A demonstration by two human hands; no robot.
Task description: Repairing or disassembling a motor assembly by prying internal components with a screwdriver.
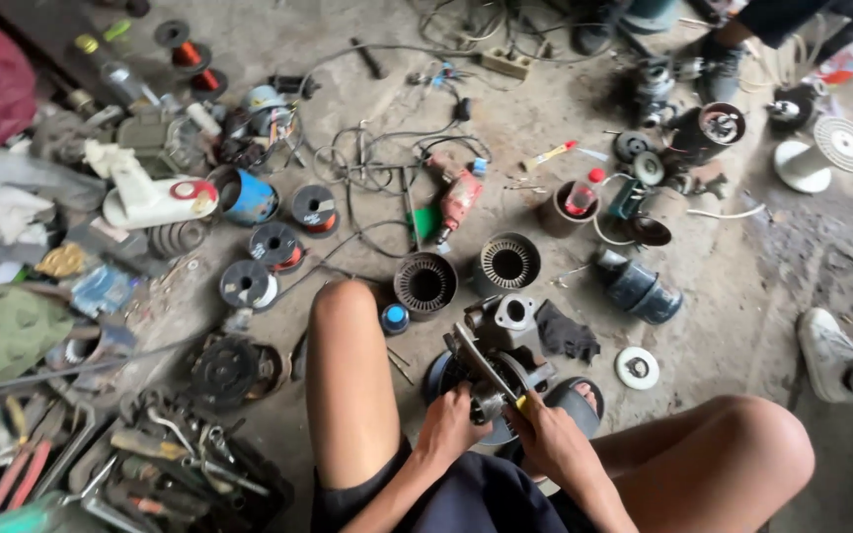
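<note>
1. The left hand [449,422] is clamped on a grey metal motor part [494,380] between the knees, steadying it.
2. The right hand [548,434] grips a yellow-handled tool [486,365] against it.
3. Beyond, ribbed stators [426,283] sit on the gritty concrete floor [742,296].
4. Copper wire spools [186,49] lie farthest.

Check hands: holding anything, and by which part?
Left hand grips the motor part at its near end; right hand holds a yellow-handled tool by its handle.
</note>
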